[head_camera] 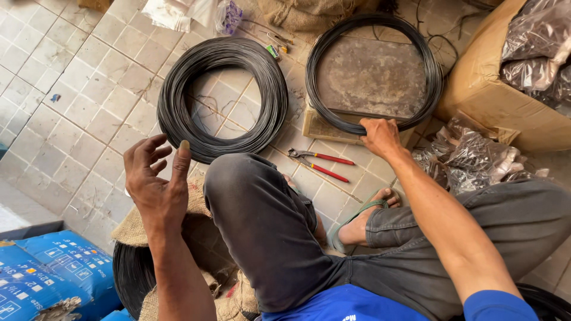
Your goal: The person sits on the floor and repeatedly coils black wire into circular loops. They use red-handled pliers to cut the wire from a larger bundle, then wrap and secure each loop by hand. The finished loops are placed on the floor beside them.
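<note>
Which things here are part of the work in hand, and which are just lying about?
In hand: right hand gripping the thin wire coil; left hand open, holding nothing, near the thick wire coil.

Lying about: red-handled pliers, cardboard box, plastic bags, blue sack.

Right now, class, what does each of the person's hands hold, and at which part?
The right hand grips the near edge of the thinner wire coil. The left hand holds nothing, fingers spread.

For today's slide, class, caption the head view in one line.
Seated person's right hand grips a thin dark wire coil; open left hand hovers near a thicker coil.
</note>
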